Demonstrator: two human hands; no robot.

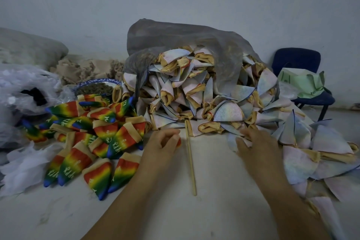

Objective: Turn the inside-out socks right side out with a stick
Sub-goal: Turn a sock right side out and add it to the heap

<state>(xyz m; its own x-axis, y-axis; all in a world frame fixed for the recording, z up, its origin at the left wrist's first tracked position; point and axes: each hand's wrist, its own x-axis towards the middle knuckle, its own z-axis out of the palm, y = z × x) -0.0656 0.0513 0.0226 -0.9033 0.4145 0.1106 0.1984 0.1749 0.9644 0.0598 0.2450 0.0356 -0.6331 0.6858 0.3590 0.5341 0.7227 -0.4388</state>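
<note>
— What did your hands hold?
— My right hand (255,144) gripped a pale inside-out sock (231,141), fingers curled into it. My left hand (163,143) was curled narrow, a red scrap (178,141) at its fingertips; whether it held that, I couldn't tell.
— And the stick?
— The thin wooden stick (190,158) lay on the white surface (214,191) between both hands.

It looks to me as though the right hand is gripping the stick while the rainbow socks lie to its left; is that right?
Not quite: in the head view the right hand grips a pale sock, not the stick, which lies loose on the floor. The rainbow socks do lie to its left.
</note>
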